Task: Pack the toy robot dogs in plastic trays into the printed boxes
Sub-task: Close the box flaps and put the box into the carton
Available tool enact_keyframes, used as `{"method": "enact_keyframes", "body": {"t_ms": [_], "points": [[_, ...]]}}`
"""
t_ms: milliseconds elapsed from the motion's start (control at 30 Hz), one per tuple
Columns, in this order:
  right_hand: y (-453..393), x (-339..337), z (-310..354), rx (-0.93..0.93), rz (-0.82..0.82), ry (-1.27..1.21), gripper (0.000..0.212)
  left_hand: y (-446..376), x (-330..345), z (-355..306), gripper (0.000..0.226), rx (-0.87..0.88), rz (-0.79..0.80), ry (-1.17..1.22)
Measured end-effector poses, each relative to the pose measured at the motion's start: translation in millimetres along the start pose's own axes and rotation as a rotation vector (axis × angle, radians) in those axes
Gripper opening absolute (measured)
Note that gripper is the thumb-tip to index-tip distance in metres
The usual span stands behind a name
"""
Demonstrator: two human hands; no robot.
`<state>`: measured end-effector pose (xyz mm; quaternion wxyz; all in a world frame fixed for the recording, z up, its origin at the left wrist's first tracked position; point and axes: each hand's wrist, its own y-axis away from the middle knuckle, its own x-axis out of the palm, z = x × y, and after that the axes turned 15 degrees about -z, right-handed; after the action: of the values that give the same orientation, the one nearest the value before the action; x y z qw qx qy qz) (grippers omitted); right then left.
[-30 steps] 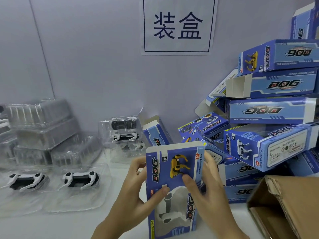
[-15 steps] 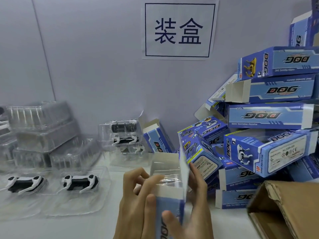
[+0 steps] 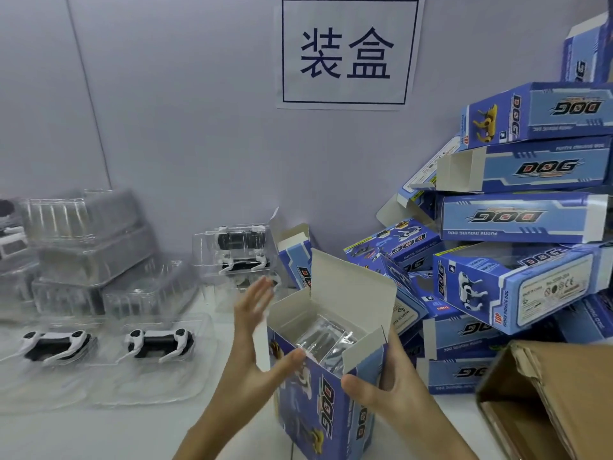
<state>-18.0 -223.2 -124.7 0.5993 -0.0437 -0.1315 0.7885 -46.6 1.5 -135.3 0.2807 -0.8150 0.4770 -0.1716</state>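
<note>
Between the hands stands an open box [image 3: 326, 386], a clear tray [image 3: 326, 340] inside; right hand [image 3: 388, 390] grips its side, left hand [image 3: 255, 346] flat, fingers straight, thumb touching it.

Bright and even all over, with soft shadows only. Blurry at the clear trays [image 3: 89, 257] on the left. Bent and stretched near the edges

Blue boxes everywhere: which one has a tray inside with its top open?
The upright box between the left hand and right hand; its lid flap stands up.
</note>
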Motion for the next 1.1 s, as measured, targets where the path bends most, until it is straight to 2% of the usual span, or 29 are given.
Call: {"method": "enact_keyframes", "body": {"t_ms": [100,233,367,433,633,800,900,1000,1100], "points": [[-1,-6,5,0.019,0.051,0.011,0.1,-1,-5,1,0.073,-0.15,0.187,0.183],[-2,-16,6,0.007,-0.005,0.013,0.089,7,3,-3,0.062,-0.223,0.168,0.259],[-7,-27,5,-0.074,-0.087,0.038,0.079,23,13,-3,0.067,-0.12,0.02,0.089],[-9,-29,6,-0.157,-0.118,0.031,0.072,31,22,-6,0.067,-0.072,-0.038,0.077],[1,-22,8,-0.273,-0.158,-0.042,0.028,40,36,-14,0.043,0.075,-0.1,0.031],[7,-21,2,-0.354,-0.181,0.11,0.032,36,34,-12,0.039,0.179,-0.085,0.032],[8,-19,-3,-0.378,-0.184,0.106,0.03,33,31,-17,0.026,0.183,-0.079,0.063],[9,-15,-3,-0.37,-0.216,0.119,0.03,30,29,-20,0.04,0.165,-0.102,0.06],[6,-11,-1,-0.385,-0.291,0.128,0.031,28,29,-17,0.028,0.21,-0.138,-0.04]]}}
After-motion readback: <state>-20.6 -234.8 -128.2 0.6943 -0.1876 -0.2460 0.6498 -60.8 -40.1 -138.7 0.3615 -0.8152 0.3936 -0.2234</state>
